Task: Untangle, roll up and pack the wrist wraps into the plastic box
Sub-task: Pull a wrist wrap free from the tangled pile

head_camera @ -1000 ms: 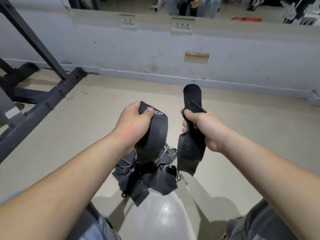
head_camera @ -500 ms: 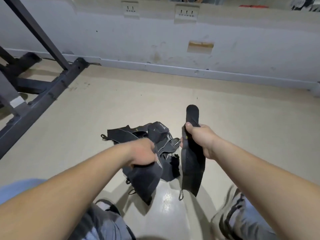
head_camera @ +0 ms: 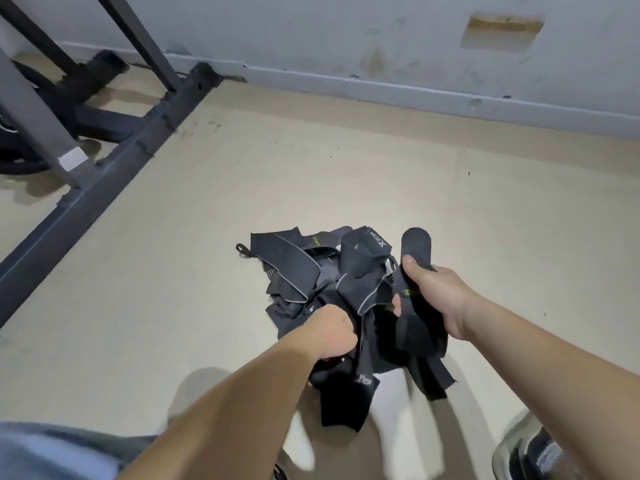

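Head view: a tangled pile of black fabric wrist wraps (head_camera: 311,282) is lying on the beige floor (head_camera: 173,271). The left hand (head_camera: 330,336) is clenching a dangling black strap (head_camera: 349,389); its fingers are hidden. The right hand (head_camera: 433,299) is grasping a separate black wrap (head_camera: 415,271), its lower end blurring. No plastic box is showing. Both hands are sitting lower, nearer the pile, than half a second ago.

arms: the person is showing bare forearms, no sleeves | legs: is wearing blue-grey denim trousers (head_camera: 52,452) | foot: is wearing a grey-and-black mesh trainer (head_camera: 533,452)
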